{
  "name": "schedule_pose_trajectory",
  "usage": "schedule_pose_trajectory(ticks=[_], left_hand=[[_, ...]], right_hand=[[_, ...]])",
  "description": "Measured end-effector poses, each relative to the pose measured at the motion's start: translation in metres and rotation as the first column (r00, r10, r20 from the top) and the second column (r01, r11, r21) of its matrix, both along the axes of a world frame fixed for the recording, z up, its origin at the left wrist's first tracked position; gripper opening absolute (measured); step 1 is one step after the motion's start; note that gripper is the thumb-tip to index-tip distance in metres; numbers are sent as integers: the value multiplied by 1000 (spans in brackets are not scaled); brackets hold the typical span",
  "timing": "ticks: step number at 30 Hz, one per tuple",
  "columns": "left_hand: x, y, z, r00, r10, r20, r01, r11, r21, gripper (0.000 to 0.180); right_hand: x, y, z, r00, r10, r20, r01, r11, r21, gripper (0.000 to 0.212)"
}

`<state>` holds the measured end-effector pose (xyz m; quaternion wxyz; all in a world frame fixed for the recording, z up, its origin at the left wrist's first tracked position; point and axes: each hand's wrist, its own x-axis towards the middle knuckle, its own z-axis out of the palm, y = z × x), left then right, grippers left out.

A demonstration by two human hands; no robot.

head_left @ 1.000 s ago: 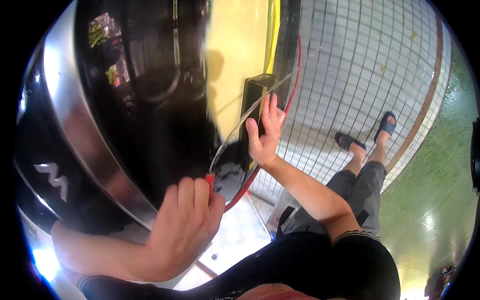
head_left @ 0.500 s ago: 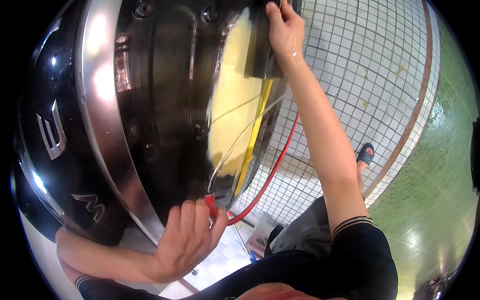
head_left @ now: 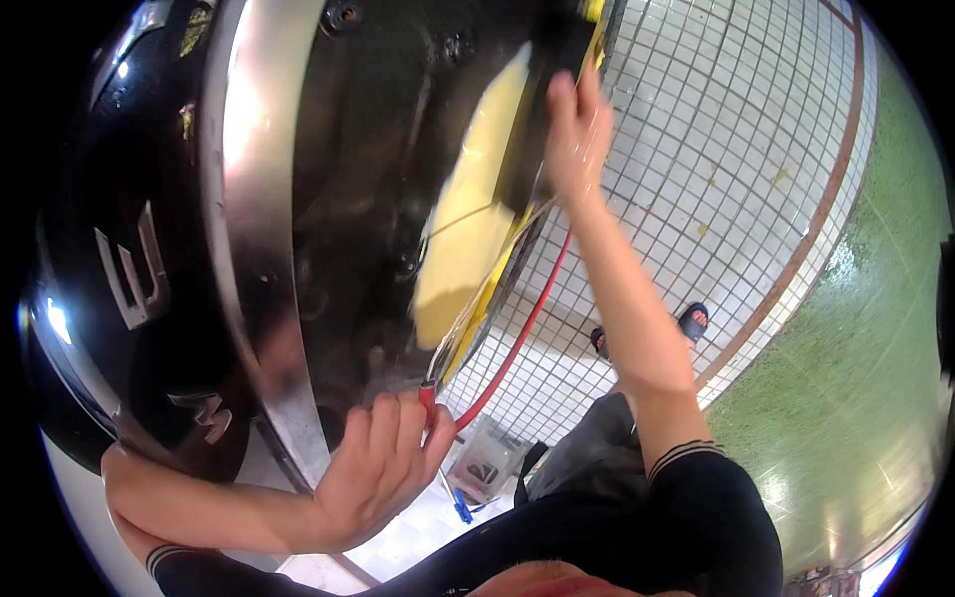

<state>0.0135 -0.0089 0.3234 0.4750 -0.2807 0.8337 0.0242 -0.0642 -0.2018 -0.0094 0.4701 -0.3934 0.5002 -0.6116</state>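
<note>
My left hand (head_left: 383, 468) is closed round a red hose (head_left: 502, 366) near its outlet. A thin stream of water (head_left: 476, 294) runs from it up along a pale yellow patch (head_left: 463, 249) of what looks like filler. This patch lies on a wet black car panel (head_left: 368, 189). Partly blurred, my right hand (head_left: 580, 139) grips the right edge of a dark, flat rectangular block (head_left: 532, 124), pressed over the upper right of the patch. The block's underside is hidden. Yellow tape (head_left: 477, 313) follows the panel's right edge.
A bright metallic trim strip (head_left: 254, 179) and silver letter emblems (head_left: 134, 269) run along the left of the car. White tiled floor (head_left: 686, 149) borders green flooring (head_left: 816, 368) on the right. Below the hose stands a clear plastic container (head_left: 487, 463), beside a blue-ended tool (head_left: 461, 509).
My right hand has moved down along the panel's edge with the dark block, which covers more of the patch's right side. The car appears shifted right and tilted. My left hand still holds the hose.
</note>
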Motion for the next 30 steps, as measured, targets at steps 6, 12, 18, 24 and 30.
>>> schedule_pose_trajectory(ticks=[6,12,18,24,30], left_hand=[[5,-2,4,998,27,-62,-26,999,19,30],[5,-8,2,999,-8,-51,7,1000,-18,28],[6,-7,7,996,83,-31,-84,996,-25,30],[15,-4,20,1000,-7,-10,7,997,-72,28],[23,-5,3,950,-16,-311,-71,961,-266,24]], right_hand=[[30,97,12,987,70,-141,-65,997,39,67],[-23,-41,3,940,123,317,-177,973,145,53],[-31,7,11,690,-228,687,-47,933,357,46],[-44,99,54,531,-389,753,-322,729,604,78],[-82,165,98,544,-230,807,-569,605,556,78]])
